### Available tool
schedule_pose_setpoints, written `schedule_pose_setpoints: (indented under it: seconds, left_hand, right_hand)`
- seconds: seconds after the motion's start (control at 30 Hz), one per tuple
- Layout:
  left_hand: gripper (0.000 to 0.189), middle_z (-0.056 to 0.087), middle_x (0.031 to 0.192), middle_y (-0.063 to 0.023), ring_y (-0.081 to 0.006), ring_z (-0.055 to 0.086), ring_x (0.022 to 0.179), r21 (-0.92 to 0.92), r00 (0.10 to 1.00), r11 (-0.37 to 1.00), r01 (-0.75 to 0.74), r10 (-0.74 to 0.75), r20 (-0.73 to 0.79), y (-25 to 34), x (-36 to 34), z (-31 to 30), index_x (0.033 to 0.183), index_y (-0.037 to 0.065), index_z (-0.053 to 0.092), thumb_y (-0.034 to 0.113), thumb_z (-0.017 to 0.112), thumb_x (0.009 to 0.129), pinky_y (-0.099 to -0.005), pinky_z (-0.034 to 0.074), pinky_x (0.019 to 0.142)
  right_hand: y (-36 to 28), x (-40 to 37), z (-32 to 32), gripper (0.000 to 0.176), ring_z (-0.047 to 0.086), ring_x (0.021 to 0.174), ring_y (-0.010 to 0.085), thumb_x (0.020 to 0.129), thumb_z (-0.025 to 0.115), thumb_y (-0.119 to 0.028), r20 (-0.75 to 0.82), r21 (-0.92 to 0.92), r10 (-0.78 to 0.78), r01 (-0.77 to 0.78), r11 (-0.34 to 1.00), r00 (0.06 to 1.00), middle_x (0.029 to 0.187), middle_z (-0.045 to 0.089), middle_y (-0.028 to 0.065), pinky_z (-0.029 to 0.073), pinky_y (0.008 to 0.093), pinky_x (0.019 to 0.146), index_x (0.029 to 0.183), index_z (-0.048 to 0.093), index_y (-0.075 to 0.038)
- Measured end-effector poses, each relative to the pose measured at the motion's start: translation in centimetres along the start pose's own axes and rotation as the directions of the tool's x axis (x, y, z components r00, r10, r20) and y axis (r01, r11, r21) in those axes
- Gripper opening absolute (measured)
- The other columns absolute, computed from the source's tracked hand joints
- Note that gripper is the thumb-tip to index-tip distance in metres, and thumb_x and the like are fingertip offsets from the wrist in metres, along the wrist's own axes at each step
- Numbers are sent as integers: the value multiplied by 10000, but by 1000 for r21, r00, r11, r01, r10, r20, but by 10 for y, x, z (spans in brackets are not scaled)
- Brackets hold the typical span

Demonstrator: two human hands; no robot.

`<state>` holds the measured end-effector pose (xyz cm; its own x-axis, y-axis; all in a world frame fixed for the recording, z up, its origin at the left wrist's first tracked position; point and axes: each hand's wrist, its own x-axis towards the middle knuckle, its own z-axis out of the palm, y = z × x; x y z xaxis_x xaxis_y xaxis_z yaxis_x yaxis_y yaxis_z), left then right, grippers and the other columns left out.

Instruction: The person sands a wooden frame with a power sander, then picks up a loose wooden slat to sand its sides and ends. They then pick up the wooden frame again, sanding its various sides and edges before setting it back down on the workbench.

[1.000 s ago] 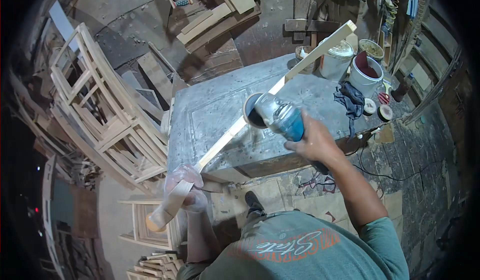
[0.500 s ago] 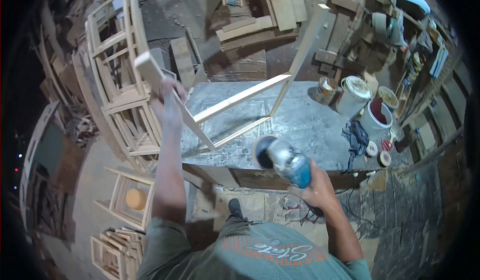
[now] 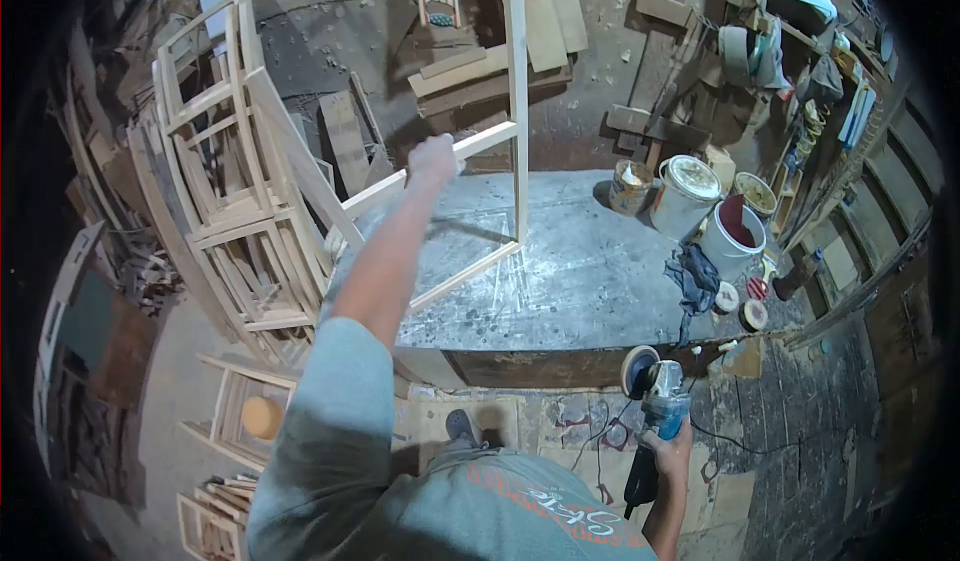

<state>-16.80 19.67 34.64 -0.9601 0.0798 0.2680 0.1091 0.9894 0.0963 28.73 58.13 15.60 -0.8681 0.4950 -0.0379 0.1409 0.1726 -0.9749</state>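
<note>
My left hand (image 3: 436, 161) is closed around the crossbar of a pale wooden frame (image 3: 518, 81). That frame stands on the grey-topped workbench (image 3: 590, 281), and its long legs reach up past the crossbar. Low on the right, off the bench's front edge, my right hand (image 3: 670, 451) grips a blue and silver angle grinder (image 3: 666, 401). A round disc (image 3: 640, 372) is fitted to the grinder's head and faces left. My left forearm hides part of the frame's near side.
Several similar wooden frames (image 3: 225, 161) are stacked left of the bench. Buckets (image 3: 690, 196), a dark cloth (image 3: 693, 286) and tape rolls (image 3: 726, 297) sit at its right end. A cord (image 3: 745, 448) trails over the floor. Boards (image 3: 480, 76) lie beyond the bench.
My left hand has shifted from the frame's left side piece to its crossbar, and the frame has turned and moved left. The grinder has moved right and down, away from the bench top.
</note>
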Motion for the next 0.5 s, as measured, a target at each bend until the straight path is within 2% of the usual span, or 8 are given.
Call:
schedule_pose_setpoints:
  seconds: [0.03,0.1,0.17,0.23,0.33,0.43,0.47,0.5]
  left_hand:
    - [578,690,1075,-130,-331,668,1021,-35,998,999,-30,28,-50,-3,4,0,1080,109,621,530,776,715,-457,530,870]
    - [501,686,1060,-158,-354,655,1025,-90,970,996,16,-37,-241,0,5,-14,1008,96,647,495,779,735,-462,521,861]
    - [489,689,1041,-172,-360,662,992,-201,945,978,45,-107,-309,0,-4,-47,1026,84,627,471,766,760,-483,514,831]
    - [452,703,972,-180,-363,674,921,-416,919,909,1,-165,-358,-16,-8,-69,1017,68,642,434,760,779,-470,512,792]
    - [418,704,858,-174,-338,679,809,-612,881,776,-150,-177,-440,-45,-19,-62,969,41,666,406,764,789,-441,506,737]
    - [420,674,759,-144,-266,642,716,-832,884,554,-6,-386,-263,-60,-43,-17,893,-7,673,397,755,816,-405,493,688]
    - [422,659,739,-127,-229,609,690,-867,885,490,91,-439,-155,-59,-54,1,865,-20,666,392,753,827,-395,485,666]
    - [428,645,720,-110,-192,577,663,-887,875,422,189,-483,-44,-57,-63,21,837,-32,658,387,750,837,-386,477,644]
  right_hand:
    - [6,-5,-3,574,608,774,167,589,731,-25,-29,24,11,-10,1000,1000,917,621,63,512,306,698,1129,537,-26]
    - [10,-16,-10,548,611,738,164,610,733,-24,-55,66,106,-102,993,993,892,619,60,518,307,658,1121,537,-31]
    - [13,-21,-12,551,612,736,167,616,737,-23,-75,95,200,-193,977,977,898,617,61,519,304,659,1128,535,-27]
    - [16,-23,-12,583,610,769,175,607,744,-21,-78,106,300,-292,951,951,934,614,69,515,296,701,1149,531,-15]
    - [38,-13,2,580,610,768,176,612,749,-22,-87,135,270,-257,957,959,932,611,74,518,302,699,1150,532,-14]
    - [22,0,38,587,611,767,179,619,759,-44,-72,153,290,-277,949,954,936,613,73,520,304,700,1162,534,-21]
    - [21,8,52,602,609,780,183,628,766,-70,-79,128,283,-272,954,956,952,613,69,524,307,708,1181,532,-29]
    - [16,18,66,603,609,809,185,646,764,-96,-18,97,285,-282,954,958,982,616,69,524,310,730,1199,528,-34]
